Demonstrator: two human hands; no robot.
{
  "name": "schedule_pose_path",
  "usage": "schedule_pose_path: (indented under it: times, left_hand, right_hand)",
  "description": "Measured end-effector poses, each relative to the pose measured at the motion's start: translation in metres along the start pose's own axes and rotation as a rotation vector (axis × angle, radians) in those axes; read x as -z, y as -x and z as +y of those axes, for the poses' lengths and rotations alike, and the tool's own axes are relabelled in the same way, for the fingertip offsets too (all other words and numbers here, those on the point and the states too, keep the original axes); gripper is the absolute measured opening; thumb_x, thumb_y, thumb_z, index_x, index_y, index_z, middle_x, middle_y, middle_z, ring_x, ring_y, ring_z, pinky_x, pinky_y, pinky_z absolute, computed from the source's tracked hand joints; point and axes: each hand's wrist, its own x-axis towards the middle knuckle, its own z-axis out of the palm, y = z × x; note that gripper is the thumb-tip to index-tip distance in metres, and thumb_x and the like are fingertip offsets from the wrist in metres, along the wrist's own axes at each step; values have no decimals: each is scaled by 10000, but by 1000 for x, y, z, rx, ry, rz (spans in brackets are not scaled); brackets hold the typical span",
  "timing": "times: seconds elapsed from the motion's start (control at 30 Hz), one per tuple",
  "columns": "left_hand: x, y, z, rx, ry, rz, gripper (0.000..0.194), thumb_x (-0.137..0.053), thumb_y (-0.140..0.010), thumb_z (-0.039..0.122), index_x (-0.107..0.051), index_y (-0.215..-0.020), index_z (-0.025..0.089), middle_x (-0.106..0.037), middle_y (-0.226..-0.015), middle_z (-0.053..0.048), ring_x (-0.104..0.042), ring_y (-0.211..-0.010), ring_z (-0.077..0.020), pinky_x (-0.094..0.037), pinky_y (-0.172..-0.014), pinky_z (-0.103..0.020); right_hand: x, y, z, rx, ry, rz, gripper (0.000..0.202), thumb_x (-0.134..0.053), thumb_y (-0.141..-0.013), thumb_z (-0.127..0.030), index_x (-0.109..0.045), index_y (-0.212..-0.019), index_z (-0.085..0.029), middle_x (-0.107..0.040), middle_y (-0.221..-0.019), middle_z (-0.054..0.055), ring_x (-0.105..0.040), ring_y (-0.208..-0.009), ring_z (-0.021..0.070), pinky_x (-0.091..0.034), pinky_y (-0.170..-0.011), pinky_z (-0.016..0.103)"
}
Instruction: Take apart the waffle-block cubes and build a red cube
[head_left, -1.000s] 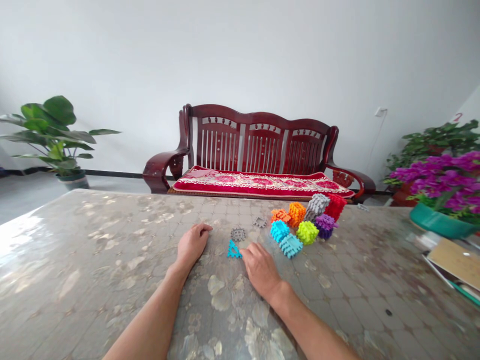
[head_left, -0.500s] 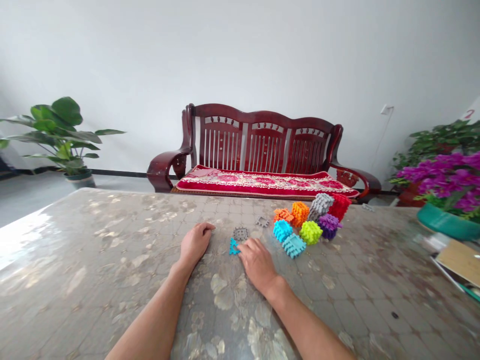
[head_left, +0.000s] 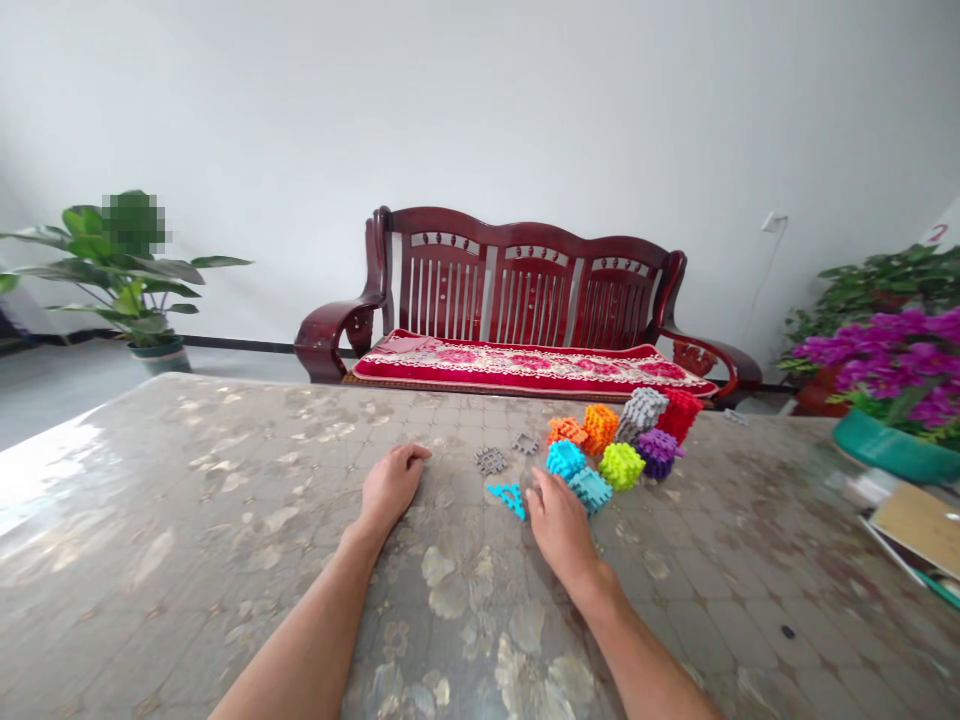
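My left hand rests on the table with its fingers curled in; nothing shows in it. To the right, my right hand has its fingers a little apart and holds nothing. Just left of its fingertips lies a bright blue triangular plastic building piece with toothed edges. Behind that piece are a grey square lattice building piece and a smaller grey open-frame piece. My right hand partly covers a teal stack of building pieces.
Beyond my right hand stand stacks in blue, orange, grey, red, lime and purple. A flower pot and a cardboard piece sit at the right. A wooden bench is behind the table.
My right hand has let go of the blue triangular piece and moved right, towards the stacks. The blue piece and the grey lattice piece have shifted right and turned. My left hand stays put.
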Motion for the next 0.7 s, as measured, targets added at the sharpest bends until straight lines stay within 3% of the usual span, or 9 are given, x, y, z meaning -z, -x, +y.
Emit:
schedule_pose_path:
  times: [0.2,0.4,0.57,0.7]
  left_hand:
    - [0,1,1,-3,-5,2,299,-435,-848,232,-707,-972,247,-718,-1079,-24,-647,-996,-195,-462,-828,-256]
    - [1,1,2,-1,-6,4,298,-441,-842,227,-708,-971,252,-721,-1070,-18,-648,-998,-195,-463,-825,-254]
    - [2,1,2,5,-9,-5,302,-436,-847,230,-705,-983,249,-718,-1081,-23,-645,-1004,-199,-461,-826,-260]
    - [2,1,2,10,0,-10,303,-436,-844,227,-705,-981,252,-713,-1092,-21,-646,-1007,-195,-458,-824,-258]
  right_hand:
    - [6,5,-14,66,143,-79,415,-581,-876,-256,-581,-1284,-179,-686,-1156,97,-589,-1091,253,-430,-937,339]
    - [6,5,-19,140,250,-122,409,-556,-889,-185,-562,-1299,-175,-694,-1130,98,-590,-1066,263,-426,-918,349]
    - [5,5,-16,144,220,-83,409,-582,-881,-182,-560,-1289,-186,-704,-1077,80,-604,-1018,244,-441,-887,334]
    - [19,-5,-8,130,164,51,433,-598,-875,-184,-539,-1305,-177,-709,-1056,74,-609,-997,231,-436,-883,325]
